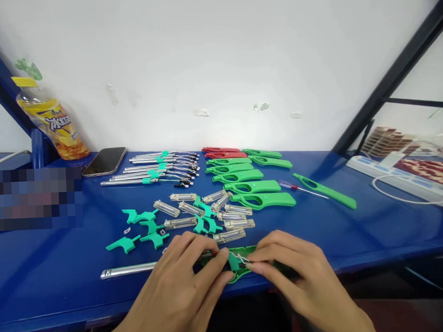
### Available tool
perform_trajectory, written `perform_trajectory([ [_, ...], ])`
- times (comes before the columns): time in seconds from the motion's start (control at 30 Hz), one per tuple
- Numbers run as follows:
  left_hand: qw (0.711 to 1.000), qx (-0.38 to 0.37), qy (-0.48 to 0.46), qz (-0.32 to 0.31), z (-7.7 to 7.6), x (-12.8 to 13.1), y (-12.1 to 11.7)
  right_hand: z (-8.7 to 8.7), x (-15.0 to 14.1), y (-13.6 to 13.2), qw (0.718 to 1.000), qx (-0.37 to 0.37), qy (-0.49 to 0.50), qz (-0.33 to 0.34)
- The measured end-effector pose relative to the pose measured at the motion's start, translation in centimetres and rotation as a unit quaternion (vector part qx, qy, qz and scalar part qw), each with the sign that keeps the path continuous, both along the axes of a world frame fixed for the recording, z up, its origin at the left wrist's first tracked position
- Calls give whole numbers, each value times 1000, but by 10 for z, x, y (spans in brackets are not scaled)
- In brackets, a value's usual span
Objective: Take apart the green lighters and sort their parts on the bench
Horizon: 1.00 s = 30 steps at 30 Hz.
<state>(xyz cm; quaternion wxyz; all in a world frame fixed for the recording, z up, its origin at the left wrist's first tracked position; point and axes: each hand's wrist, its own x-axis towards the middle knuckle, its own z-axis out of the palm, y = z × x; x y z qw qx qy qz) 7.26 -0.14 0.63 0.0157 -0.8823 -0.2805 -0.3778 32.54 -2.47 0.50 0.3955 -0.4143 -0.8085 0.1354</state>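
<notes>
Near the front edge of the blue table [374, 232] lies a green lighter shell [244, 272] with a silver metal tube [128, 270] sticking out to its left. My left hand [186, 280] presses down on the shell where the tube joins it, fingers curled over it. My right hand [292, 270] pinches small parts, a teal trigger and thin wire, inside the shell. Just beyond my hands lie several clear gas tanks [205, 213] and teal triggers [141, 228].
Further back lie a row of green handle shells [251, 182], two red ones [221, 152], several metal tubes with wires [151, 169], an assembled green lighter [325, 191], a screwdriver [299, 188], a phone [105, 161], a drink bottle [52, 122] and a power strip [401, 180].
</notes>
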Motion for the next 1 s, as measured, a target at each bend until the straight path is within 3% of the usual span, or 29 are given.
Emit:
perform_trajectory([
  [0.47, 1000, 3, 23, 1, -3, -2, 1, 0, -3, 1, 1000, 0, 14, 4],
  [1.0, 1000, 5, 20, 6, -5, -3, -1, 0, -5, -1, 999, 49, -17, -11],
])
